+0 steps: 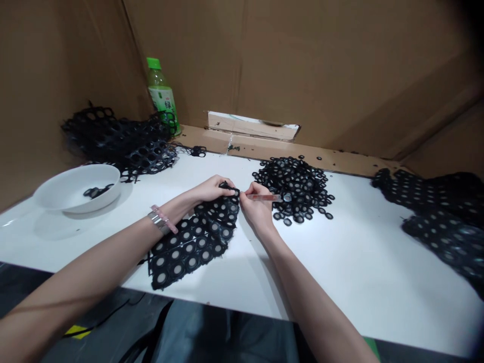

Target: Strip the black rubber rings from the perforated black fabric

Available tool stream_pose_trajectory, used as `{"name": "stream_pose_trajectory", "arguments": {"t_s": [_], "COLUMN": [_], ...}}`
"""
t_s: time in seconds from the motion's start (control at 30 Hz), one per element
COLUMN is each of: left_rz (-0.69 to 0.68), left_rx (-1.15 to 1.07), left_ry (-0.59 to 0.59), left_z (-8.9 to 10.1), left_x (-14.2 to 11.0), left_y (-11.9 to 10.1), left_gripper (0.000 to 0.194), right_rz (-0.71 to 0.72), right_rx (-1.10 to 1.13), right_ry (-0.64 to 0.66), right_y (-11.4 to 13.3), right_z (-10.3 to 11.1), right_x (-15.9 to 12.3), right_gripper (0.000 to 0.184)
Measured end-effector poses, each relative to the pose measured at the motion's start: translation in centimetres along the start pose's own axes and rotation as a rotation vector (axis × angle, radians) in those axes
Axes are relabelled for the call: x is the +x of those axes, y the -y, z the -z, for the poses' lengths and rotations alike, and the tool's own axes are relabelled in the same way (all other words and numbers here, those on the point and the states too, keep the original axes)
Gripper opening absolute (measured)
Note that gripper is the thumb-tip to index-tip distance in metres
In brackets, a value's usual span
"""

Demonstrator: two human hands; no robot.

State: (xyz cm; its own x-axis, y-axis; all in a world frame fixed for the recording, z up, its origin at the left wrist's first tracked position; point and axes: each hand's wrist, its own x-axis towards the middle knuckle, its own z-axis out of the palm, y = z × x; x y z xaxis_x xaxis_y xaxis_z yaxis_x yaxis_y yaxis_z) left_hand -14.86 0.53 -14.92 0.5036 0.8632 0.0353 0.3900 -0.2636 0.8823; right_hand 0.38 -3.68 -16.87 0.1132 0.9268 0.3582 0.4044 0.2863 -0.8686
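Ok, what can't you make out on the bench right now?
Head view:
- Slim red tool: near end hidden by the right hand, tip blurred against the rings.
- Black ring sheet: top edge hidden by the left hand.
- Black sheets at right: cut off by the picture edge.
- Green-capped bottle: label text too small to read.

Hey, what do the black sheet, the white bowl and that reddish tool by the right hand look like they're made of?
The black sheet looks like matte rubber or foam, going by its dull surface and rough cut edges. The white bowl is smooth and glossy, probably plastic or glazed ceramic; the look can't settle which. The reddish tool seems to be translucent plastic, as light shows through it.
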Motion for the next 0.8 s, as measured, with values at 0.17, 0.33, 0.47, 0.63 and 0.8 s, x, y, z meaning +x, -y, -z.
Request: {"name": "stream_pose_trajectory", "arguments": {"t_s": [0.17,0.33,0.47,0.63,0.8], "left_rz": [0.039,0.059,0.075,0.104,-0.033], "left_rx": [-0.006,0.009,-0.079,-0.296,-0.252], "left_ry": [0.004,0.017,-0.022,-0.047,-0.067], "left_z": [0.4,0.8,0.9,0.9,0.7], "left_x": [0.1,-0.1,-0.8,-0.9,-0.6], "left_y": [0.3,0.6,-0.5,-3.7,-8.0], "left_gripper": [0.029,0.034,0.032,0.030,0.024], "right_rz": [-0.030,0.151,0.619,0.908,0.997], "right_rx": [0.104,0.033,-0.500,-0.884,-1.005], "right_ry": [-0.023,-0.148,0.094,0.458,0.650], "right_y": [0.0,3.0,2.3,-1.7,-2.4], "right_z": [-0.1,4.5,12.3,19.0,20.4], "right_x": [0.3,-0.2,-2.9,-5.4,-5.2], "right_gripper": [0.020,0.016,0.014,0.020,0.017]}}
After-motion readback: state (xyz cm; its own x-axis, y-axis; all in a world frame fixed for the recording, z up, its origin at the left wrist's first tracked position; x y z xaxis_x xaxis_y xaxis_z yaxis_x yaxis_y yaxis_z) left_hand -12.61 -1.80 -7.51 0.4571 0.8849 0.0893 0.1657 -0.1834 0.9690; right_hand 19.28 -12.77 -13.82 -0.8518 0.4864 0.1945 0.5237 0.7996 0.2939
